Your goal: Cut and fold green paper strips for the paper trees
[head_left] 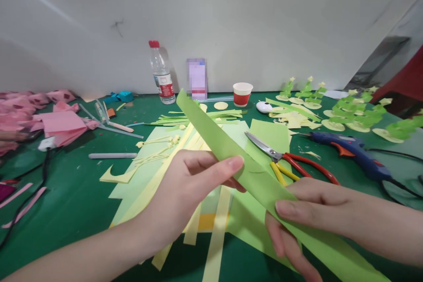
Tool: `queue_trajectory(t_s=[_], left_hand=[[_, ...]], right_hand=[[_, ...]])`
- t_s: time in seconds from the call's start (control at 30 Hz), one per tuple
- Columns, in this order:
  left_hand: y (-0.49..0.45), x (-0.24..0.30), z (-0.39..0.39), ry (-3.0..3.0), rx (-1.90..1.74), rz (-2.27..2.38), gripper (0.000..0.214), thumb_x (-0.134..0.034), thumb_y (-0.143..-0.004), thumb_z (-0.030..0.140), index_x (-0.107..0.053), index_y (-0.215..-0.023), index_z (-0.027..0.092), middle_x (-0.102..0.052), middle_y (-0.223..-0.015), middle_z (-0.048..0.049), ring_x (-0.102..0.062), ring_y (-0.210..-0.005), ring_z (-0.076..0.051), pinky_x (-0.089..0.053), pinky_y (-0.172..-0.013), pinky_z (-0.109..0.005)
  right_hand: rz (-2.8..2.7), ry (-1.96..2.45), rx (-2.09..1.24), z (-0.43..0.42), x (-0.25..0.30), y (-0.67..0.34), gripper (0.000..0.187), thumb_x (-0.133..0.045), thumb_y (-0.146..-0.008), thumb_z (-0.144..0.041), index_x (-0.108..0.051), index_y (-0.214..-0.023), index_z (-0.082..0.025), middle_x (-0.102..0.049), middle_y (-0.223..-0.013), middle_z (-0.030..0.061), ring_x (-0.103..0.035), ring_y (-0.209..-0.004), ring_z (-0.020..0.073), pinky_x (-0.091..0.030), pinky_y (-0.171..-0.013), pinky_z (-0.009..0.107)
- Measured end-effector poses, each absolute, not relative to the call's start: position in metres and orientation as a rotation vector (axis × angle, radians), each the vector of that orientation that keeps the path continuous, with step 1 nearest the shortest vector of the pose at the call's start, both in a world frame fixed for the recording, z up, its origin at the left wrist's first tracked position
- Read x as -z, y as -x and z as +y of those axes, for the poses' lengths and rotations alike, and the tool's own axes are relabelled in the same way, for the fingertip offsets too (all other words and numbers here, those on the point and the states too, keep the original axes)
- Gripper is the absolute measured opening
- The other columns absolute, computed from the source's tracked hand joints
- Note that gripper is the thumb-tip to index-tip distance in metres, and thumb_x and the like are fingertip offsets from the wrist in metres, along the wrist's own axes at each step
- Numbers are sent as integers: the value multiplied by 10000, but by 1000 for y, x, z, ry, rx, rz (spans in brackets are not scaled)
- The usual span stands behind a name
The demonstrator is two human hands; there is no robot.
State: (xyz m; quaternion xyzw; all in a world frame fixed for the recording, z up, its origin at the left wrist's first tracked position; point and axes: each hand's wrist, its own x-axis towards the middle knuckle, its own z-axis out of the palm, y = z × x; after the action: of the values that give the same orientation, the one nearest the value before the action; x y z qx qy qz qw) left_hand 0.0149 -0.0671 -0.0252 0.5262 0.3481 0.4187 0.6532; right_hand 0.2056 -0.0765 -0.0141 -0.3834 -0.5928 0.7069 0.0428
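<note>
A long light-green paper strip (261, 185) runs slantwise across the view, held up above the table by both hands. My left hand (194, 176) pinches it near the middle, thumb on top and fingers behind. Farther down the strip, my right hand (317, 211) grips it between thumb and fingers. A short dark curved line marks the strip between the two thumbs. Just beyond my right hand lie scissors (274, 152) with red handles, blades parted, and yellow handles (280, 174) of another tool. Beneath are green paper sheets (271, 130) and pale yellow strips (214, 238).
A water bottle (161, 75), a phone (197, 77) and a paper cup (243, 94) stand by the wall. On the right are a blue glue gun (350, 150) with its cable and several green paper plants (357, 110). Pink paper pieces (62, 123) pile up at left.
</note>
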Motion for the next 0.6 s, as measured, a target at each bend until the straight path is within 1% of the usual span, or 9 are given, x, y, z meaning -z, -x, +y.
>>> queue_trajectory(t_s=[0.1,0.13,0.23,0.3,0.4,0.47,0.6], left_hand=[[-14,25,-66,-1189,-952,821,131,-618,-770,228,-737,-715,226,-700,-673,44,-618,-653,-100,-497,-646,-162],[-14,25,-66,-1188,-949,828,129,-621,-768,228,-738,-712,222,-698,-665,42,-617,-647,-101,-498,-635,-161],[-14,27,-64,-1181,-937,852,120,-628,-761,234,-739,-721,211,-698,-656,32,-610,-634,-105,-506,-623,-174],[-16,31,-64,-1178,-920,872,123,-628,-761,238,-740,-724,205,-698,-650,25,-606,-628,-106,-508,-626,-180],[-21,38,-66,-1170,-906,913,131,-635,-754,246,-739,-689,201,-696,-635,23,-599,-618,-97,-492,-622,-162],[-25,41,-69,-1158,-897,922,131,-642,-751,253,-735,-668,210,-694,-631,31,-601,-633,-90,-478,-623,-144],[-30,45,-77,-1127,-849,830,112,-631,-766,221,-728,-712,241,-690,-660,59,-615,-680,-82,-470,-652,-132]], right_hand=[[-1829,1180,-2152,-76,13,-206,422,-358,-840,-531,-551,-730,-173,-525,-587,22,-556,-717,176,-471,-685,323],[-1843,1182,-2134,-76,13,-206,427,-355,-842,-530,-555,-726,-170,-534,-591,27,-563,-756,185,-472,-703,330],[-1899,1179,-2065,-74,14,-206,419,-365,-855,-497,-597,-764,-160,-570,-595,19,-579,-822,180,-434,-844,349],[-1935,1192,-2010,-74,14,-206,378,-398,-856,-456,-620,-781,-159,-601,-609,3,-591,-780,155,-406,-886,322],[-1961,1261,-1941,-73,14,-205,323,-468,-827,-430,-625,-740,-162,-644,-656,0,-594,-719,138,-443,-788,262],[-1929,1276,-1924,-73,16,-203,298,-495,-813,-421,-614,-723,-163,-653,-652,-2,-598,-694,130,-455,-738,239],[-1878,1248,-1846,-76,21,-199,307,-457,-827,-424,-584,-717,-167,-636,-582,-2,-603,-634,126,-466,-706,242]])
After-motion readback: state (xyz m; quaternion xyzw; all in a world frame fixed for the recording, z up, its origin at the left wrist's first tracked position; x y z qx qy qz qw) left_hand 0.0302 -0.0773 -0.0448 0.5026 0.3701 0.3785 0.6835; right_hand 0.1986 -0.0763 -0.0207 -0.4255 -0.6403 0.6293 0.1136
